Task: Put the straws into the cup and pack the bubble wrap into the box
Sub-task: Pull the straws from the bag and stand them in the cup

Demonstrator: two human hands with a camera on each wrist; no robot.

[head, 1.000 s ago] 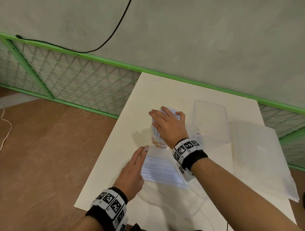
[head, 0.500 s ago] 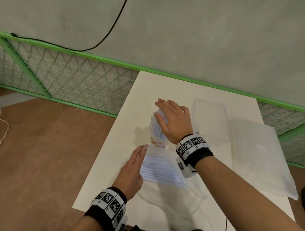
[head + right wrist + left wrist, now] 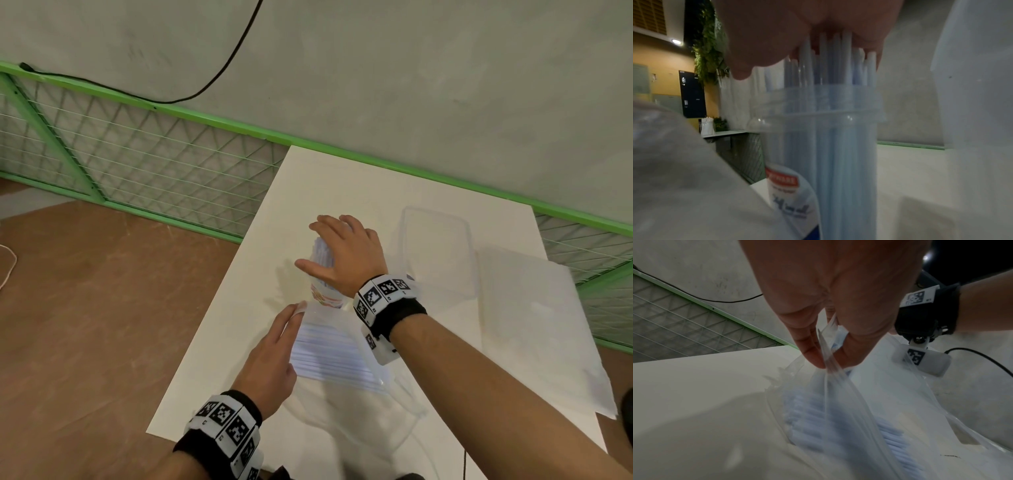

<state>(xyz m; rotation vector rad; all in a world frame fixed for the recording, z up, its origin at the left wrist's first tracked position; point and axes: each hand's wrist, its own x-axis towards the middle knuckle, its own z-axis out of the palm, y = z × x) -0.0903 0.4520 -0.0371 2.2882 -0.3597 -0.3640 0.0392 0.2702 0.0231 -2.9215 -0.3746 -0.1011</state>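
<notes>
Straws [image 3: 830, 68]: a bundle of pale blue ones stands upright in the clear cup [image 3: 818, 146], tops sticking out above the rim. Cup sits on the white table [image 3: 329, 185], near its middle, a printed label low on its side. Right hand [image 3: 346, 255] lies flat on the straw tops, fingers spread and nearly straight, palm pressing down; it grasps nothing. More straws lie flat inside a clear plastic bag [image 3: 838, 410] on the near part of the table, just in front of the cup. Left hand [image 3: 830, 296] pinches the bag's open edge between thumb and fingertip, holding it up. Clear box [image 3: 436, 253] stands to the right of the cup, near but apart. Bubble wrap [image 3: 534, 322], a pale sheet, lies flat at the table's right edge, beside the box.
</notes>
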